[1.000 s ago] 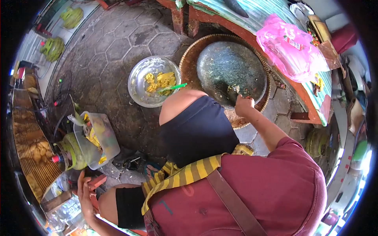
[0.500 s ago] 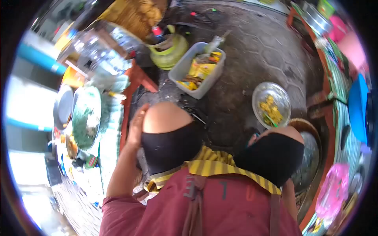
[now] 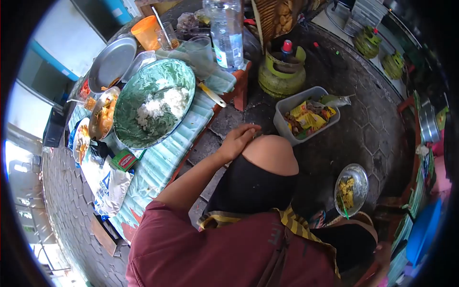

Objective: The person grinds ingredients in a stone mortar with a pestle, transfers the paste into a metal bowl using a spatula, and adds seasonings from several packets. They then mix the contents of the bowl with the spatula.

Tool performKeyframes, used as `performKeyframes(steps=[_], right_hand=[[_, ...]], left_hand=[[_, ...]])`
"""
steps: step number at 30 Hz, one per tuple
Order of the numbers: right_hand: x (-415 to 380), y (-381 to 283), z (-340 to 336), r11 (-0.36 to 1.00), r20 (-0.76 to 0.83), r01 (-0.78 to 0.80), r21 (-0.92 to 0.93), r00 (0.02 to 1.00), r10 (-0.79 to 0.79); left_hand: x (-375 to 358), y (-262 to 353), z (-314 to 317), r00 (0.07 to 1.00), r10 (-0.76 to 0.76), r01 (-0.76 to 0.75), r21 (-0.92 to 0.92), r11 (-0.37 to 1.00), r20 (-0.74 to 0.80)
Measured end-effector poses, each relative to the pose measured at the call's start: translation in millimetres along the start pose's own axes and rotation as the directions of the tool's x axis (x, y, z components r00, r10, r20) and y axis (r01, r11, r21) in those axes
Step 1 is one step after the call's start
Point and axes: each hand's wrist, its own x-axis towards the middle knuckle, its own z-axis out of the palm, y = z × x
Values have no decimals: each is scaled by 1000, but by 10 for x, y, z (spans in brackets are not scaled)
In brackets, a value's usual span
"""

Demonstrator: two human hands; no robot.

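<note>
My left hand (image 3: 240,139) rests on the side of my bent left knee, its fingers lying together over the skin and nothing in them. Down at the lower right edge, my right hand (image 3: 382,253) shows only in part beside my right thigh, its fingers indistinct. A clear plastic box (image 3: 299,139) with yellow sachets stands on the floor just beyond the left knee. Near my right knee is a metal bowl (image 3: 364,184) holding yellow pieces of food. To the left, a large green marbled basin (image 3: 129,112) with white rice (image 3: 174,101) sits on the low table.
The table also bears a grey round tray (image 3: 107,64), an orange cup (image 3: 145,32), a large plastic bottle (image 3: 228,45), a knife (image 3: 213,94) and a bowl of orange-brown food (image 3: 106,115). A green gas cylinder (image 3: 281,79) stands beyond it. A blue basin (image 3: 423,234) is at right.
My view has swung left, bringing the table with the rice basin further into sight. My left hand stays on the left knee; my right hand now shows at the lower right.
</note>
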Motion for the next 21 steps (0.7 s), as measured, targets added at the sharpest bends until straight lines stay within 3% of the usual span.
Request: performKeyframes(steps=[1,3,4,5,6,7,9,10,12,13,15,16,17,18,20,21], right_hand=[[85,-517,-221,970,-37,-138,200,988,148],[278,-1038,-360,984,-273,-71,165,955,115],[373,-1305,-365,987,-272,-52,153,958,92],[478,-1563,-315,982,-260,83,167,965,-37],[587,-1718,-248,959,-250,214,186,954,-164],[724,-1738,-85,956,-249,233,181,951,-185],[940,-1699,261,937,-41,215,274,976,-212],[955,-1793,237,937,-38,226,268,974,-224],[977,-2027,188,950,333,16,310,935,-125],[1023,-2048,194,953,342,34,300,929,-141],[1130,-2025,235,881,336,-33,473,930,-146],[1173,-2046,248,890,353,-10,456,920,-171],[1200,-2067,248,851,355,-13,525,912,-205],[1242,-2114,233,807,357,-24,591,904,-234],[1217,-2302,215,765,376,-30,643,883,-282],[1162,-2388,243,705,371,-50,708,875,-310]], left_hand=[[67,40,-45,999,9,-9,19,1000,-30],[119,153,-50,996,94,-94,24,995,-1],[120,182,-57,984,172,-174,39,984,39],[94,158,-62,983,112,-98,-105,990,148],[30,154,-116,986,114,-101,-101,990,126],[-34,157,-161,987,68,-56,-88,995,146],[-199,181,-250,976,-60,74,-61,995,210],[-286,141,-280,979,-60,74,-65,995,197],[-478,-30,-301,991,6,10,-117,993,132],[-533,-304,-281,991,-15,46,-237,970,132],[-723,-287,-309,995,-48,69,-258,964,88],[-829,-268,-327,995,-76,93,-280,955,71],[-929,-225,-335,982,-187,181,-246,952,3],[-1044,-159,-378,979,-200,185,-255,949,-33],[-1235,43,-450,880,-474,461,-176,870,-34],[-1300,-194,-409,904,-415,391,-191,901,-106]])
